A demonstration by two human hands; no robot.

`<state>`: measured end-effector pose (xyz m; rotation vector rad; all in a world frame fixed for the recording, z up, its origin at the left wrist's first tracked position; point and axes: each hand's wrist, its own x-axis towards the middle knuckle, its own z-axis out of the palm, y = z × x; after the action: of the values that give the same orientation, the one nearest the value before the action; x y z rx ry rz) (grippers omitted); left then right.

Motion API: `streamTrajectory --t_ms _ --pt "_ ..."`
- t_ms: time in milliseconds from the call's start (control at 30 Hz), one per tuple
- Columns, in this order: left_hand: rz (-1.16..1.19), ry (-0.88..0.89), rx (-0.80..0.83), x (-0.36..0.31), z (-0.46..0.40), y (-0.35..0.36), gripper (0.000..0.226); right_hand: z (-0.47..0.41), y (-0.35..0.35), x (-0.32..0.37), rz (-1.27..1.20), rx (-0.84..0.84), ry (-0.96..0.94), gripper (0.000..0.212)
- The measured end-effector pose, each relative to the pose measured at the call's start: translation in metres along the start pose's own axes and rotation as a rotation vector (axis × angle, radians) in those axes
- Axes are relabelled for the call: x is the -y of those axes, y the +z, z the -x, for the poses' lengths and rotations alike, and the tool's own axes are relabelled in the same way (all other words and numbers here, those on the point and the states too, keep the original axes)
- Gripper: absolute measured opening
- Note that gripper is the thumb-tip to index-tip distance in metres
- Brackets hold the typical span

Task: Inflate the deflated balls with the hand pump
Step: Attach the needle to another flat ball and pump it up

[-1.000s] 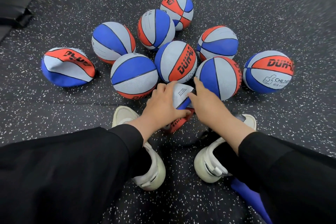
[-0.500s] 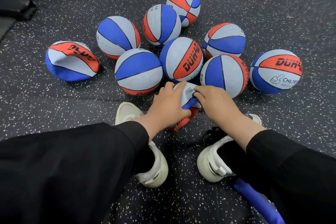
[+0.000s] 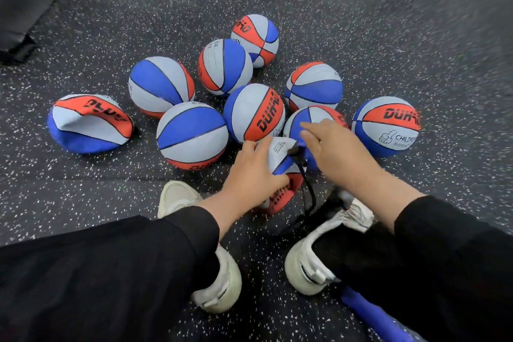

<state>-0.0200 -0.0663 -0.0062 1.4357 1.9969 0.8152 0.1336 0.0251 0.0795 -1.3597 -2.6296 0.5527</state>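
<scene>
Fingers of left hand point(image 3: 254, 175) curl round the flat ball point(image 3: 283, 166) on the floor point(image 3: 83, 197), near centre between the shoes. Right hand point(image 3: 334, 147) fingers spread, hovering just right of it. Black hose point(image 3: 310, 191) seems plugged into the valve, view blurry. Step: needle seating. Next: grab blue pump point(image 3: 374, 316), near right, and stroke.

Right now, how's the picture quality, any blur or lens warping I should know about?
Head view: the middle is fairly sharp, print on the flat ball under the left hand shows but is too small to read; the right hand is slightly motion-blurred; the speckled floor smears toward the edges, typical wide-angle stretching; lighting is soft, without glare.
</scene>
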Motion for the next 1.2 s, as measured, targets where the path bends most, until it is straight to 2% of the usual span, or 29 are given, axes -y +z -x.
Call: streamTrajectory --t_ms 67,133,300,367,433,500,600,733,867,967,1033,1133,1200 --pt "-0.010 -0.022 0.044 -0.005 -0.004 0.003 0.092 0.009 -0.014 -0.015 0.059 -0.045 0.019 0.036" --pt "0.037 -0.100 0.069 -0.002 -0.003 0.006 0.086 0.026 -0.015 -0.029 0.058 -0.003 0.061 0.038" --pt "0.034 -0.184 0.111 0.019 0.004 0.005 0.083 0.063 0.012 -0.036 0.118 0.312 0.175 0.078" --pt "0.070 -0.224 0.111 0.025 0.003 0.001 0.089 0.075 0.031 -0.038 0.208 0.316 0.185 0.067" --pt "0.089 -0.236 0.146 0.030 0.005 -0.002 0.094 0.081 0.048 -0.041 0.254 0.206 0.149 0.046" --pt "0.067 -0.217 0.192 0.033 0.005 -0.003 0.102 0.078 0.054 -0.043 0.192 0.101 0.158 0.038" --pt "0.030 -0.207 0.220 0.035 0.005 -0.004 0.106 0.066 0.053 -0.044 0.155 0.022 0.151 0.039" --pt "0.019 -0.189 0.204 0.037 0.008 -0.004 0.101 0.061 0.049 -0.037 0.319 0.120 0.128 0.036" --pt "0.031 -0.188 0.179 0.038 0.007 -0.004 0.096 0.036 -0.006 -0.019 0.362 -0.046 0.042 0.019" --pt "0.034 -0.197 0.172 0.038 0.004 -0.002 0.096 0.021 -0.040 -0.006 0.410 -0.009 0.013 0.018" --pt "0.028 -0.198 0.171 0.036 0.002 -0.001 0.096 0.024 -0.036 -0.008 0.380 0.007 0.031 0.019" --pt "0.023 -0.210 0.169 0.034 0.005 -0.001 0.100 0.043 -0.003 -0.019 0.325 -0.083 0.139 0.020" --pt "0.023 -0.207 0.194 0.034 0.008 -0.003 0.103 0.060 0.026 -0.025 0.387 0.016 0.167 0.028"
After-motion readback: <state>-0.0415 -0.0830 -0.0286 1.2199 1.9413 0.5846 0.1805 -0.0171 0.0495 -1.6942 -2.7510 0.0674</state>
